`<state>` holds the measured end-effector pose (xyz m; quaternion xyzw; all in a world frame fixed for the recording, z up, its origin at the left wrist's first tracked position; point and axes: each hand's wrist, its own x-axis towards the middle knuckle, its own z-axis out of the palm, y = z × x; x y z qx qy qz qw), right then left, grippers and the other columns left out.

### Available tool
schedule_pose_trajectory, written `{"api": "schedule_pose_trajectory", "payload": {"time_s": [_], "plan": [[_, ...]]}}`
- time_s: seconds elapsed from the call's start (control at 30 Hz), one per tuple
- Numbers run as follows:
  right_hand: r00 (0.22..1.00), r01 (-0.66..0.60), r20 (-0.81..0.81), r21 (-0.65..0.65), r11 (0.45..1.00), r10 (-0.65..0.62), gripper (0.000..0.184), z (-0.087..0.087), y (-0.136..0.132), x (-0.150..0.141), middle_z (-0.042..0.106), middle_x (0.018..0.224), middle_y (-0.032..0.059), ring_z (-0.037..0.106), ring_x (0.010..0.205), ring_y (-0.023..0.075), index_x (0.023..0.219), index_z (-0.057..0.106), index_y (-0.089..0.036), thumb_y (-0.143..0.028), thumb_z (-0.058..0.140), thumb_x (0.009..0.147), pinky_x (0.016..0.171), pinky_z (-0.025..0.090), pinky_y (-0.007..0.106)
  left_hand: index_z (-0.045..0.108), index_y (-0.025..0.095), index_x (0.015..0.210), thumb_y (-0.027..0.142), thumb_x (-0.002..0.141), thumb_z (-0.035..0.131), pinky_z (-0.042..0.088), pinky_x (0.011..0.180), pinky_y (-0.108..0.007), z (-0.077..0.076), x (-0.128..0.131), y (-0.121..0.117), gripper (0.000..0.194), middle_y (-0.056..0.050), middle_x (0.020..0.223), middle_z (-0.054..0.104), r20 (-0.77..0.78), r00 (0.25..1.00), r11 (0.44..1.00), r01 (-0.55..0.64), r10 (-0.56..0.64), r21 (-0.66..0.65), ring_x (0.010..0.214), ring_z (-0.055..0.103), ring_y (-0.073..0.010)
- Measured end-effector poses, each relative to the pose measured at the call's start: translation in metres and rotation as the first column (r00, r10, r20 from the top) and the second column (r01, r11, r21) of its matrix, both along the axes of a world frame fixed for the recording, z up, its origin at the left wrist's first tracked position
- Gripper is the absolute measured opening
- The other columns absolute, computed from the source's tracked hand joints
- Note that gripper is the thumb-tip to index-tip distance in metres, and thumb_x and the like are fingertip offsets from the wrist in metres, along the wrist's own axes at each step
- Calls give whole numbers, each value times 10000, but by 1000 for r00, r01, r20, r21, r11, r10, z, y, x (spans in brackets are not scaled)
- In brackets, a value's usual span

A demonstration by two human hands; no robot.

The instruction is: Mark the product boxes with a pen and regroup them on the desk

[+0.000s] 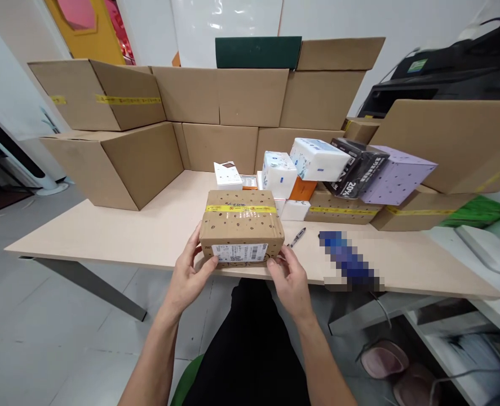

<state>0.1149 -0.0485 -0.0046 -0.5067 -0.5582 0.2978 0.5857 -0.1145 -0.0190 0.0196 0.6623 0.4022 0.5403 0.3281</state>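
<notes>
A brown cardboard box [241,225] with yellow tape across its top and a white printed label [240,252] on its near side sits at the table's front edge. Small dark marks dot its surfaces. My left hand [190,269] grips its lower left corner, thumb on the front face beside the label. At the lower right corner, my right hand [290,276] holds it the same way, with some fingers hidden behind the side. A pen [297,237] lies just to the right of the box.
Behind stand small white boxes [279,173], a black package [355,168] and a purple box [397,176]. Large cartons [118,163] line the left and back of the table [106,239]. A blurred blue item [349,256] lies right. Dark equipment [456,79] stands far right.
</notes>
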Motion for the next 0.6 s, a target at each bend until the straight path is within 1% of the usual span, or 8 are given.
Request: {"api": "schedule_pose_trajectory", "payload": {"time_s": [0.07,0.13,0.23,0.3,0.37,0.43,0.5,0.6], "plan": [[995,-67,-80,8,998,67,425,0,-2,2,617,1343,107,597,1215,252,1309,567,-224,-446,506,952,1026,503,430,366,354,1506,376,874,665,393,1170,-455,-4,0,-1,700,-64,1566,409,-13,998,997,-57,57,49,1424,420,-287],[982,-102,-154,44,994,107,478,1,-3,2,612,1354,112,583,1247,259,1326,552,-217,-512,459,962,1038,498,435,370,349,1490,368,876,666,377,1181,-467,-14,1,1,682,-73,1557,408,-22,991,982,-127,132,139,1439,399,-282],[972,-88,-213,73,993,102,535,1,-2,1,627,1326,132,616,1201,272,1303,552,-199,-582,462,940,988,534,437,375,332,1442,324,880,667,375,1170,-508,-33,3,5,633,-96,1522,428,-41,973,922,-202,228,330,1444,390,-282],[973,-63,-219,60,996,75,511,2,-1,0,635,1317,130,631,1179,266,1280,556,-202,-566,513,924,962,549,418,377,326,1411,285,881,662,416,1135,-508,-43,5,6,603,-106,1486,457,-29,968,895,-220,250,387,1409,440,-273],[977,-48,-205,49,998,57,475,3,0,-1,631,1331,118,623,1195,255,1280,556,-211,-521,548,921,978,538,404,384,318,1389,264,897,629,463,1094,-484,-48,8,2,552,-109,1436,505,22,968,909,-243,250,338,1349,510,-255],[983,-44,-177,36,998,50,452,3,-2,-1,629,1339,107,614,1206,250,1288,559,-219,-495,541,930,993,526,401,418,311,1362,271,919,571,488,1071,-467,-50,9,-5,470,-100,1409,540,90,970,945,-241,226,222,1319,542,-249],[990,-32,-134,20,999,34,445,3,-4,0,641,1318,100,617,1192,247,1307,559,-222,-481,503,950,982,527,399,471,311,1328,287,926,524,483,1083,-472,-51,9,-12,406,-83,1424,547,155,973,974,-191,171,124,1338,529,-260],[999,9,-41,16,1000,-9,434,0,-7,1,641,1297,99,610,1167,236,1335,557,-221,-444,449,980,971,519,390,519,316,1313,306,917,513,461,1113,-491,-55,6,-19,396,-59,1456,534,224,969,990,-121,101,76,1376,491,-286]]}}
